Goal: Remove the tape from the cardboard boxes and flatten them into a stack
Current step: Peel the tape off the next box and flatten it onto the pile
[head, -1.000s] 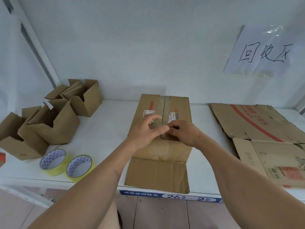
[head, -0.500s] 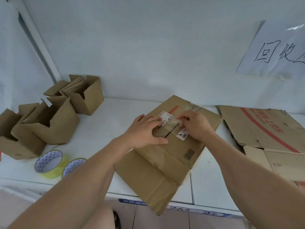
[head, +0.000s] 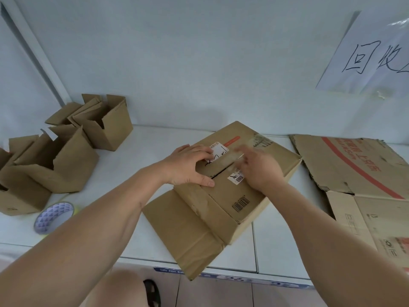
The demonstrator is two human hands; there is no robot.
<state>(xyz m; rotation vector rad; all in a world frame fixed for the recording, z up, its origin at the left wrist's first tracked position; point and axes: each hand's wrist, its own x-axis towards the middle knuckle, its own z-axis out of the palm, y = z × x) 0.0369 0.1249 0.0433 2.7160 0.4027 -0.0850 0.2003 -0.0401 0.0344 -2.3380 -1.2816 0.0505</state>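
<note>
Peel the seam tape low and slow.
Your left hand (head: 188, 166) presses the box (head: 221, 196) flat-fingered; right hand (head: 259, 168) at 3 o'clock is blurred, grip on tape (head: 228, 159) unclear.

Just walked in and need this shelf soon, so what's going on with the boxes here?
A person is stripping tape off a closed cardboard box on the white shelf. The left hand presses flat on the box top beside the seam, while the right hand, blurred, works at the clear tape along it. Flattened cardboard already lies to the right; small open boxes and a tape roll sit to the left.
</note>
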